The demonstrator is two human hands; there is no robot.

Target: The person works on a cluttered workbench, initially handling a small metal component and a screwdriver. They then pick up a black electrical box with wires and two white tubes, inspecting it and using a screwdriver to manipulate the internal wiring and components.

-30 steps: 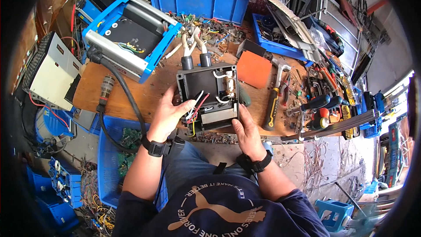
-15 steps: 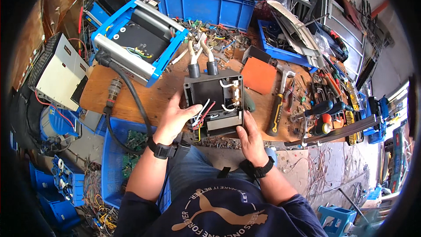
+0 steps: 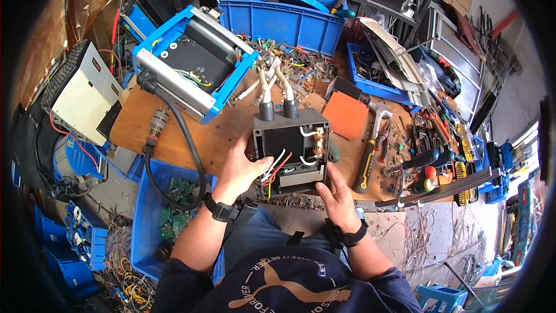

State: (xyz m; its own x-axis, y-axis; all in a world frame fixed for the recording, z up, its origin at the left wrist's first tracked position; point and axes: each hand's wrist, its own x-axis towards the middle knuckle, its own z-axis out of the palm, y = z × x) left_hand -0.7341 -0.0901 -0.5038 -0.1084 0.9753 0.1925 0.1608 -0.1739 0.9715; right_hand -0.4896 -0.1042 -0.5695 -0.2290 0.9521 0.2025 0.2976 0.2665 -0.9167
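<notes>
A black open-fronted electrical box point(image 3: 284, 141) stands at the near edge of the wooden bench. Two thick whitish cables point(image 3: 272, 84) rise from black sleeves on its far side. Inside it are loose white, red and yellow wires, brass-coloured terminals point(image 3: 318, 144) at the right, and a grey metal strip low down. My left hand point(image 3: 242, 168) grips the box's left side, its thumb over the front rim by the loose wires. My right hand point(image 3: 337, 197) holds the lower right corner, fingers along the side and thumb at the bottom edge.
A blue-and-silver metal frame point(image 3: 191, 107) with a thick black cable lies left. A large blue crate point(image 3: 278, 23) stands behind scattered scraps. To the right lie an orange plate point(image 3: 346, 116), a yellow-handled hammer point(image 3: 366, 165) and several hand tools. A blue basket point(image 3: 142, 226) holds green circuit boards below left.
The whole view has shifted a little, so everything appears slightly lower and farther right. Both hands keep the same hold on the box.
</notes>
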